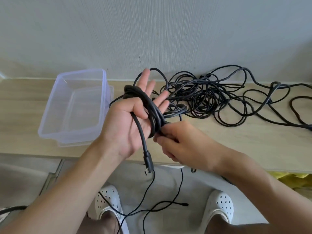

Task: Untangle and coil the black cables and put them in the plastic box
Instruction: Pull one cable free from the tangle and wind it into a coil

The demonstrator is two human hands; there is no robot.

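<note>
Coil (149, 106) wound round left hand (125, 127), thumb pinning plug end; right hand (182, 142) pinching coil's 5 o'clock edge; tangle (211, 97) at 2 o'clock, plastic box (81, 71) at 9; prob. light, limp, springy, best gripped across all turns.

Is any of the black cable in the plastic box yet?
No, the plastic box shows only its bare floor; the black cables lie tangled beside it.

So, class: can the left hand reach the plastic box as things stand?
Probably yes. The plastic box sits open beside the left hand, nothing between them. But the black cable wound round that hand runs on to the tangle, and the right hand pinches it.
</note>
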